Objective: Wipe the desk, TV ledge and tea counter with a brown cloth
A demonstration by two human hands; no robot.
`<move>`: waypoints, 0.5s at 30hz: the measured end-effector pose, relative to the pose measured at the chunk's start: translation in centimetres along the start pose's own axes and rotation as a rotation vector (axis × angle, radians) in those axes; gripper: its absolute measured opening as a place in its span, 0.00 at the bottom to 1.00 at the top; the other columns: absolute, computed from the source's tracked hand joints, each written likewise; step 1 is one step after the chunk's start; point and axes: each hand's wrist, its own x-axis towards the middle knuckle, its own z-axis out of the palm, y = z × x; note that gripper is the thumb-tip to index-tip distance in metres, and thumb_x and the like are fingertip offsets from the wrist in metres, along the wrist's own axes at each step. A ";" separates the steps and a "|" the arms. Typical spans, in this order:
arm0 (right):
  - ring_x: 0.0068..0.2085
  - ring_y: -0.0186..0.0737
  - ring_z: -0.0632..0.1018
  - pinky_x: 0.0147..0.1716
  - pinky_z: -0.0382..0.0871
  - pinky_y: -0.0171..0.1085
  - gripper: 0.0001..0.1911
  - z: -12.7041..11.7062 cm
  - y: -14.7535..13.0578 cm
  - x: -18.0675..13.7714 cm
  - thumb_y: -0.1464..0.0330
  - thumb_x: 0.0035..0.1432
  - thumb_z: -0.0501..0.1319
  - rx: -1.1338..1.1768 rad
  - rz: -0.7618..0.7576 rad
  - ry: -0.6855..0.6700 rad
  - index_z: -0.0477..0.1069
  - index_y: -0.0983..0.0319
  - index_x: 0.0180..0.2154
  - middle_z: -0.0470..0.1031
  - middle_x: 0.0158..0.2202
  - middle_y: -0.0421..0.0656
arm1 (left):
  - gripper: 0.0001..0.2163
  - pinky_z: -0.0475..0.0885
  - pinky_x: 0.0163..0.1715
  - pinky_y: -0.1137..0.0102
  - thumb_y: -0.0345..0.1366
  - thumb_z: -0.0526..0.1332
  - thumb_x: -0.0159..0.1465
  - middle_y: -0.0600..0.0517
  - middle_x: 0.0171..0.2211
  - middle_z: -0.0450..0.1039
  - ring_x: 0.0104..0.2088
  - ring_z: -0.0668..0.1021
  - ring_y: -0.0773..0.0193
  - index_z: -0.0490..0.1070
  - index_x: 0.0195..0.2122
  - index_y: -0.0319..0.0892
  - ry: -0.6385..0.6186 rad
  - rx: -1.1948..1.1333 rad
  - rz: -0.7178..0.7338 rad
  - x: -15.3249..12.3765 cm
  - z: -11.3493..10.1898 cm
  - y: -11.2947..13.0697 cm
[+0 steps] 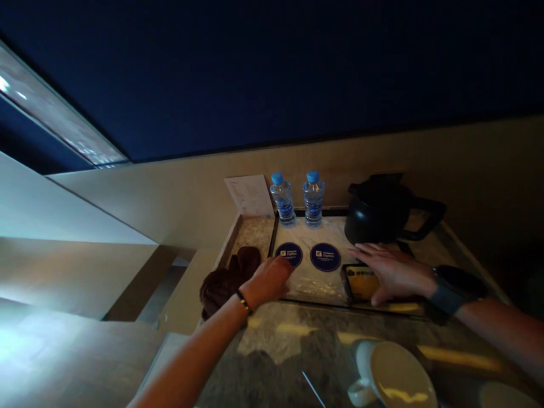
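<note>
My left hand (272, 277) reaches over the front left of the marble-patterned tray (304, 289), fingers loosely bent and apart from the thumb. Its fingertips overlap the lower edge of a round dark blue coaster (291, 252); contact is unclear. A second blue coaster (325, 257) lies to the right. My right hand (389, 272) is open, fingers stretched and thumb apart, over a black holder with a yellow label (361, 282) at the tray's right. Just behind those fingers stands a black kettle (374, 212). Both hands appear to hold nothing.
Two water bottles (283, 201) with blue caps stand at the tray's back, before a leaning white card (250, 195). A dark brown bundle (225, 280) lies left of the tray. In front are a white mug (399, 374) and a thin stick (313, 390).
</note>
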 end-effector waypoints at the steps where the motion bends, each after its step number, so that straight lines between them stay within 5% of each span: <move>1: 0.69 0.58 0.52 0.68 0.46 0.52 0.65 0.5 0.4 -0.5 0.61 0.34 0.77 -0.028 0.036 0.003 0.49 0.62 0.70 0.45 0.70 0.54 | 0.19 0.70 0.55 0.62 0.34 0.67 0.57 0.39 0.53 0.73 0.55 0.74 0.52 0.72 0.51 0.37 -0.039 0.006 0.029 1.0 0.6 0.5; 7: 0.66 0.53 0.61 0.65 0.57 0.47 0.63 2.9 1.1 -2.1 0.66 0.39 0.71 -0.026 0.052 0.114 0.40 0.60 0.71 0.48 0.70 0.53 | 0.11 0.73 0.48 0.59 0.27 0.62 0.57 0.38 0.40 0.78 0.46 0.79 0.50 0.74 0.42 0.36 -0.106 -0.050 0.053 3.2 3.5 0.5; 10: 0.63 0.52 0.66 0.62 0.61 0.46 0.59 2.7 1.0 -2.6 0.68 0.41 0.67 -0.028 0.036 0.168 0.40 0.62 0.71 0.55 0.67 0.54 | 0.06 0.73 0.43 0.65 0.26 0.59 0.58 0.44 0.34 0.79 0.41 0.80 0.54 0.75 0.31 0.39 -0.114 -0.164 0.057 2.8 3.5 -0.3; 15: 0.58 0.55 0.71 0.58 0.65 0.50 0.57 2.7 2.0 -3.2 0.68 0.43 0.68 -0.056 0.081 0.217 0.42 0.62 0.71 0.63 0.63 0.54 | 0.04 0.70 0.38 0.70 0.29 0.58 0.59 0.48 0.31 0.77 0.35 0.78 0.60 0.73 0.30 0.38 0.014 -0.458 -0.014 1.4 2.2 -1.9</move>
